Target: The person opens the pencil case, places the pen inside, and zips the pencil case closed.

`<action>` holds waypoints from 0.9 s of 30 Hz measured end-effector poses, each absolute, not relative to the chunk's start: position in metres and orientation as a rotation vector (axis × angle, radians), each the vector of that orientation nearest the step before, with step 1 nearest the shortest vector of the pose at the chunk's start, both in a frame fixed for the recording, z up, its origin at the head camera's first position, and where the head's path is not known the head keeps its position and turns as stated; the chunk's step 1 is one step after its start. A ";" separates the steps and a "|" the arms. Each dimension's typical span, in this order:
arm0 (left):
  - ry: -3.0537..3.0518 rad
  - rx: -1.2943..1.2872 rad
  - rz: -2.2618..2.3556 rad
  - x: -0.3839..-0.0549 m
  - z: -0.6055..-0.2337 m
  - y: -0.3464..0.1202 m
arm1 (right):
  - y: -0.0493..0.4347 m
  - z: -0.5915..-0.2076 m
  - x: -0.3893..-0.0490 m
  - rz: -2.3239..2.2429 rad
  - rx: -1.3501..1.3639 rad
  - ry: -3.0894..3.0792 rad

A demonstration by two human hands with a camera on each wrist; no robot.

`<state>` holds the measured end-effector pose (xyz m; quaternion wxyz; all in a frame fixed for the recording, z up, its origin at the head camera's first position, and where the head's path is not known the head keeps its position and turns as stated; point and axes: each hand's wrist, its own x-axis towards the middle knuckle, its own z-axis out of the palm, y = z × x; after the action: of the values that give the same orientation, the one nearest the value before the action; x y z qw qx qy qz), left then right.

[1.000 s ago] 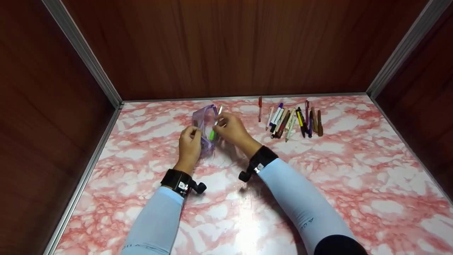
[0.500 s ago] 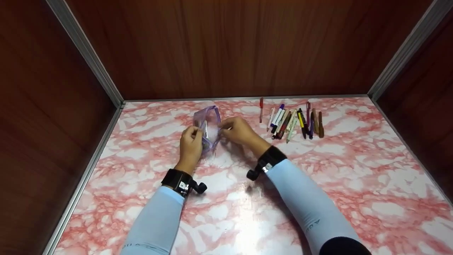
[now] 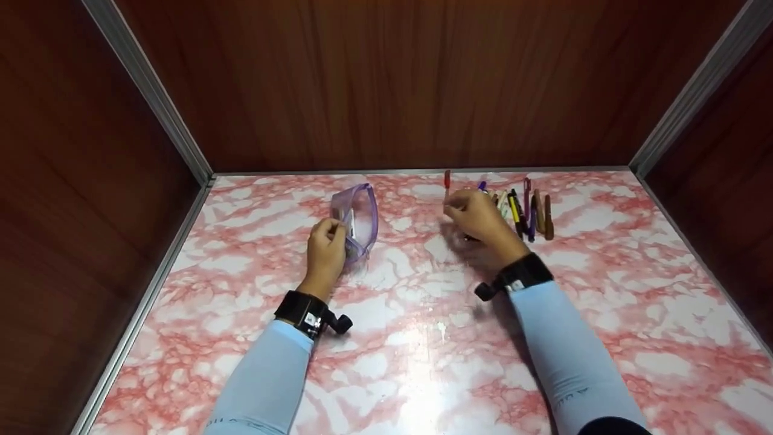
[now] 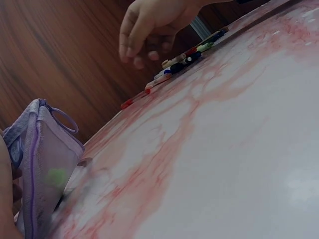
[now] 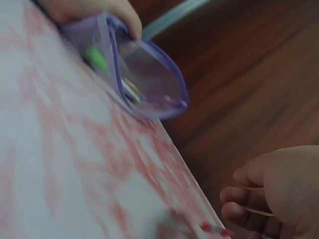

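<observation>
My left hand [image 3: 325, 248] pinches the near side of a purple mesh pencil case [image 3: 374, 212], whose zipped mouth gapes toward the right. Through the mesh in the right wrist view a bright green highlighter-like shape [image 5: 97, 58] shows, with a white pen [image 5: 130, 91] inside the mouth. My right hand [image 3: 483, 219] hovers over the left part of a group of pens, fingers loosely bent and nothing between them in the left wrist view. Just beyond its fingertips lies a red-capped pen [image 3: 447, 180]. Several pens beneath this hand are hidden in the head view.
To the right of my right hand lie a yellow-and-black pen [image 3: 515, 208], a dark purple pen [image 3: 532, 219] and a brown marker [image 3: 548, 217]. Wood-grain panels [image 3: 386, 84] wall in the marbled tabletop [image 3: 386, 338] at the back and sides.
My right hand has let go of a white-and-green pen at the case and moved right, over the pens. That pen is out of sight outside the case. My left hand stays on the case.
</observation>
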<state>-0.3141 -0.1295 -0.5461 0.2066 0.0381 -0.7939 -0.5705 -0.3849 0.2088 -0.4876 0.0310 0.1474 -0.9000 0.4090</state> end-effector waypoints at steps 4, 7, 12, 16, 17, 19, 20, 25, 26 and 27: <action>-2.220 0.107 -1.578 -0.312 -0.549 -0.130 | 0.231 -0.488 -0.382 1.158 0.414 -2.772; -2.211 0.106 -1.591 -0.312 -0.548 -0.130 | 0.243 -0.486 -0.383 1.135 0.385 -2.787; -2.196 0.100 -1.594 -0.314 -0.547 -0.130 | 0.268 -0.482 -0.387 1.151 0.289 -2.798; -2.184 0.096 -1.596 -0.315 -0.546 -0.130 | 0.298 -0.481 -0.390 1.123 0.183 -2.730; -2.184 0.097 -1.598 -0.315 -0.546 -0.130 | 0.306 -0.481 -0.390 1.121 0.155 -2.701; -2.192 0.098 -1.600 -0.314 -0.546 -0.130 | 0.322 -0.482 -0.389 1.102 0.071 -2.660; -2.196 0.099 -1.607 -0.313 -0.546 -0.130 | 0.329 -0.483 -0.388 1.101 0.026 -2.643; -2.215 0.112 -1.634 -0.312 -0.546 -0.130 | 0.357 -0.487 -0.383 1.201 -0.231 -2.579; -2.218 0.113 -1.639 -0.313 -0.546 -0.130 | 0.360 -0.489 -0.382 1.212 -0.273 -2.562; -2.220 0.112 -1.635 -0.313 -0.546 -0.130 | 0.364 -0.490 -0.381 1.218 -0.311 -2.547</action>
<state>-0.3128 -0.1299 -0.5459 0.1900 0.0400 -0.7899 -0.5816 -0.3806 0.3640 -0.4898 0.1499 -0.1083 -0.8866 0.4240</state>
